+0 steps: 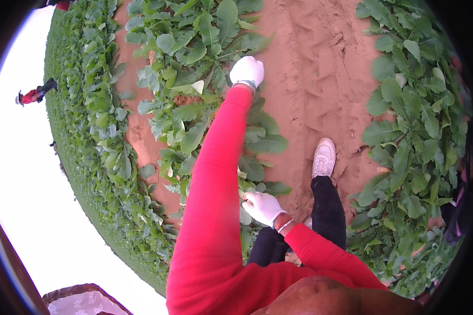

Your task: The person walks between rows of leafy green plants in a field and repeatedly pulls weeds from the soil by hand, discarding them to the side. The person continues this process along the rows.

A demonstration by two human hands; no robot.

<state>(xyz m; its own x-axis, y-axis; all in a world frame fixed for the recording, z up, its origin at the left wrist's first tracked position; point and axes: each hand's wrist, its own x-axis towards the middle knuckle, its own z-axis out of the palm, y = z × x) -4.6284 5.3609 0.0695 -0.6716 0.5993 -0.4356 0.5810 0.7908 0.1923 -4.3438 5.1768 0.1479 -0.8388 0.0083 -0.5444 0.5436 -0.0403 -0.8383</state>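
My left hand, in a white glove, reaches far out over the edge of a row of leafy green plants. It is curled into a fist with the fingers turned under. A small dark bit shows beside its wrist, and what the hand holds is hidden. Nearer to me, my right hand, also white-gloved, is closed among the leaves at the same row's edge. Its fingertips are partly bare and pressed together by a pale green stem or leaf. Whether they grip it cannot be made out. Both arms wear red sleeves.
Reddish soil with tread marks runs between the rows. My foot in a pale shoe stands there. Another leafy row grows at right; more rows fill the left. A person in red stands far off at left.
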